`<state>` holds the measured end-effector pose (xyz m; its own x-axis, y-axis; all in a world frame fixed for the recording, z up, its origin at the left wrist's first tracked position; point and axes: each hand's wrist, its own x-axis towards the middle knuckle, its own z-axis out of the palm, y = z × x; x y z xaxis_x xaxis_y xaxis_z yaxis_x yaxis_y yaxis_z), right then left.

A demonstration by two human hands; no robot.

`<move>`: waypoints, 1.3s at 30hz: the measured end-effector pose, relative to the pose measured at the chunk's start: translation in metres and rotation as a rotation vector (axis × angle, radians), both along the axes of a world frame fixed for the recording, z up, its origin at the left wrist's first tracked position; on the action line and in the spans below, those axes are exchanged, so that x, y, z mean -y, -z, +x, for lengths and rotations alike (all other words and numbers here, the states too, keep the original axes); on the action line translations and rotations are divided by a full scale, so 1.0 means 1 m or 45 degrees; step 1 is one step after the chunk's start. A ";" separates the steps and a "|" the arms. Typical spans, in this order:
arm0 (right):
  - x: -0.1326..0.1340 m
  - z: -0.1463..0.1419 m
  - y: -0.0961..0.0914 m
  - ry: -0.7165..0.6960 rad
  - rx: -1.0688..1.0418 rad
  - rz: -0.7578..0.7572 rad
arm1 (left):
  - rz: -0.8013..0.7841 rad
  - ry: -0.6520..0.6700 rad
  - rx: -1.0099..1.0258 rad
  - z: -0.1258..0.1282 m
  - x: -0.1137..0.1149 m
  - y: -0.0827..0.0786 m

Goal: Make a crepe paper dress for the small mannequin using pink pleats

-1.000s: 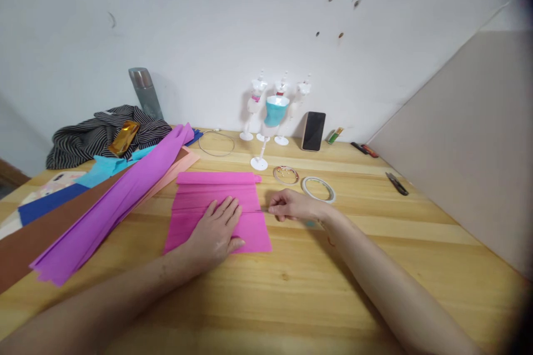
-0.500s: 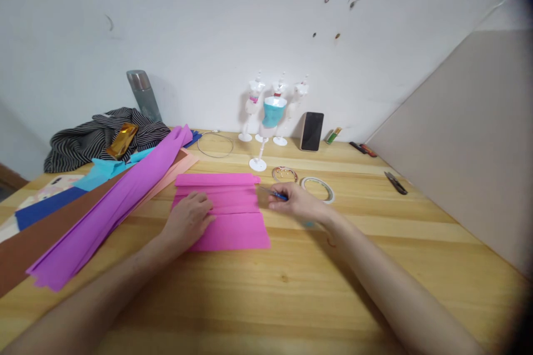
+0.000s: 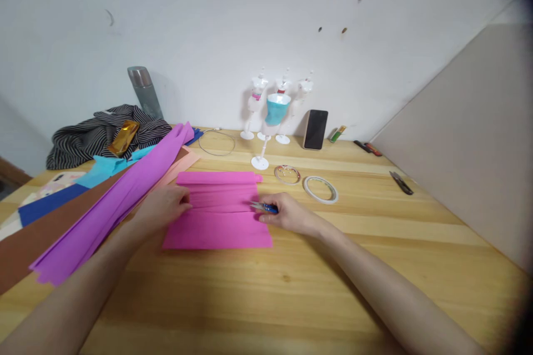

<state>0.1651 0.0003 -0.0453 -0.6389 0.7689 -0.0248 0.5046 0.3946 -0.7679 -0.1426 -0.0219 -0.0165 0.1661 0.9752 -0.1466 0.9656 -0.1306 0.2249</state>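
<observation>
A pink crepe paper sheet (image 3: 225, 230) lies on the table, its far end folded or rolled and a crease running across its middle. My left hand (image 3: 166, 205) is at the sheet's left edge, fingers curled closed on the paper. In my right hand (image 3: 287, 212) is a pair of blue-handled thread snips (image 3: 266, 207). Their metal blades point left over the sheet's right edge, close to the crease. The lower blade's position against the paper is too small to tell.
Strips of purple crepe paper (image 3: 112, 199) and brown paper (image 3: 54, 238) lie at left, by striped cloth (image 3: 79, 141) and a bottle (image 3: 145, 91). Behind stand small dress forms, one wrapped in turquoise (image 3: 277, 112), and a phone (image 3: 315, 130). A tape roll (image 3: 320, 189) and black snips (image 3: 401, 183) lie right.
My left hand has moved left from on top of the sheet to its left edge. My right hand has brought the snips slightly left and nearer, over the paper's right edge.
</observation>
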 end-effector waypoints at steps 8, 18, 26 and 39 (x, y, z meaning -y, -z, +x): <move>0.021 -0.007 -0.015 -0.445 0.314 0.247 | -0.342 0.576 0.225 0.017 0.018 -0.007; 0.013 -0.009 0.001 -0.379 0.188 0.305 | -0.211 0.667 0.004 0.026 0.025 0.006; 0.000 -0.001 0.000 0.003 -0.171 -0.126 | -0.090 0.539 0.117 0.027 0.022 0.015; -0.009 0.034 -0.028 0.224 0.787 0.223 | -0.174 0.374 0.295 0.017 0.008 0.013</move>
